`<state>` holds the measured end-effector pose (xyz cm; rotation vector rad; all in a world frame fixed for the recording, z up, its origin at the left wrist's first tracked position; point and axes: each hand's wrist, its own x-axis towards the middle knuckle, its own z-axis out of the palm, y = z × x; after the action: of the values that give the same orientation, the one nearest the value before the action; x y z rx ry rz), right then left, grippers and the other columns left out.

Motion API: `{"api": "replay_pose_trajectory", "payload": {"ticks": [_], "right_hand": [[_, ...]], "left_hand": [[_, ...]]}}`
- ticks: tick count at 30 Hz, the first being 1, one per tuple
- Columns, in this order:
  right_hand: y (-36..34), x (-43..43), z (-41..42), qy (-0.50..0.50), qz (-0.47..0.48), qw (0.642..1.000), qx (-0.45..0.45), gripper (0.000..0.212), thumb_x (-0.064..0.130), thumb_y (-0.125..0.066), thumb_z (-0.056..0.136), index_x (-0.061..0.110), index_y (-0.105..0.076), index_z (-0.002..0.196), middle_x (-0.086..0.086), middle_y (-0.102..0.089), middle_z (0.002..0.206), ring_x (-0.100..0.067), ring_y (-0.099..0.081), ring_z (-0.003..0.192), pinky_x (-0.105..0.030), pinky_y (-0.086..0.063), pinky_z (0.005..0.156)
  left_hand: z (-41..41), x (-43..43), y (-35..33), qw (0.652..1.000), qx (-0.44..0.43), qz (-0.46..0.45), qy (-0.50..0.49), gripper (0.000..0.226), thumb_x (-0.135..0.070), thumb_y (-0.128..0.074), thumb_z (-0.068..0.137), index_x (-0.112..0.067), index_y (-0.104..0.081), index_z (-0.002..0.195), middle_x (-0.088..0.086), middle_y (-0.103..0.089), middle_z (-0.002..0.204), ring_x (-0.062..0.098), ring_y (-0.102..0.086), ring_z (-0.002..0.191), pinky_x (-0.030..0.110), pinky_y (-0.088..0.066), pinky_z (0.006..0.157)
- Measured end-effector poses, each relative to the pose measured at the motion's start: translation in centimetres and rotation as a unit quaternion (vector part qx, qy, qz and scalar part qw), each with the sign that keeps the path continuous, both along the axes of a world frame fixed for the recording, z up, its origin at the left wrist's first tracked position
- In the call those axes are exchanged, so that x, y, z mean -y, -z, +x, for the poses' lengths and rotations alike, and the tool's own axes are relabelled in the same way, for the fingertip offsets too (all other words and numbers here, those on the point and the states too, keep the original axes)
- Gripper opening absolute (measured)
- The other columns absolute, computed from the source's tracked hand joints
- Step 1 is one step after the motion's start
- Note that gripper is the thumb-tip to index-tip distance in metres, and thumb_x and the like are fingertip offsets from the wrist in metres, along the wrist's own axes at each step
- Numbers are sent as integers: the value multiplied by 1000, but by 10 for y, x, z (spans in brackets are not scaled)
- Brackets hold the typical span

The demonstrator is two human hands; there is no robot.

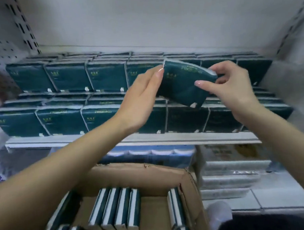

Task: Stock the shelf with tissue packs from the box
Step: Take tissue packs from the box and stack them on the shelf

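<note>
Setting: a white metal shelf [131, 139] against a pale back wall fills your view, with dark green stocked packs [65, 78] standing on it in two stepped tiers.
Right fingers: the thumb and fingers [205, 84] of your right hand [235, 90] are curled in a pinch on the right end of one tissue pack [181, 85].
Left fingers: your left hand [141, 99] is flat, its straight fingers pressed against the pack's left edge, steadying it rather than gripping.
Held pack: it hangs in the air between both hands, in front of the upper tier and right of centre. It is tilted and slightly bowed, and touches no other pack that I can make out.
Key relation: its long axis runs hand to hand, slanting down toward your right. The upper tier's front row seems to end just behind it, so the opening probably lies straight ahead, away from you.
Nearer hand: neither is clearly closer to that spot, but only the right has a real grip.
Box: the cardboard box [133, 174] sits below your forearms, with more boxed packs [116, 208] standing on edge inside.
</note>
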<state>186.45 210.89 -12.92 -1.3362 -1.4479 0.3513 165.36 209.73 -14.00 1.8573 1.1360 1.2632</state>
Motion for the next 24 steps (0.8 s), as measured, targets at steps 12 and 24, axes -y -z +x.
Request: {"api": "replay_pose_trajectory", "payload": {"ticks": [12,24], "right_hand": [[-6,-91,36,10,-30,997,73,41,22,-81,75,20,-53,104,-2,-55,107,-8,-49,75,-21,-46,69],[8,-106,15,65,-34,972,224,45,35,-75,80,26,-56,120,-1,-37,130,-14,-41,114,-29,-40,87]], "left_hand": [[-39,-101,-14,852,-503,114,-91,65,-61,-16,94,-31,-23,151,1,-18,159,26,-20,144,42,-13,117],[-39,-107,-12,823,-534,173,-88,64,-59,-18,96,-29,-24,152,1,-23,158,23,-18,145,40,-5,119]]}}
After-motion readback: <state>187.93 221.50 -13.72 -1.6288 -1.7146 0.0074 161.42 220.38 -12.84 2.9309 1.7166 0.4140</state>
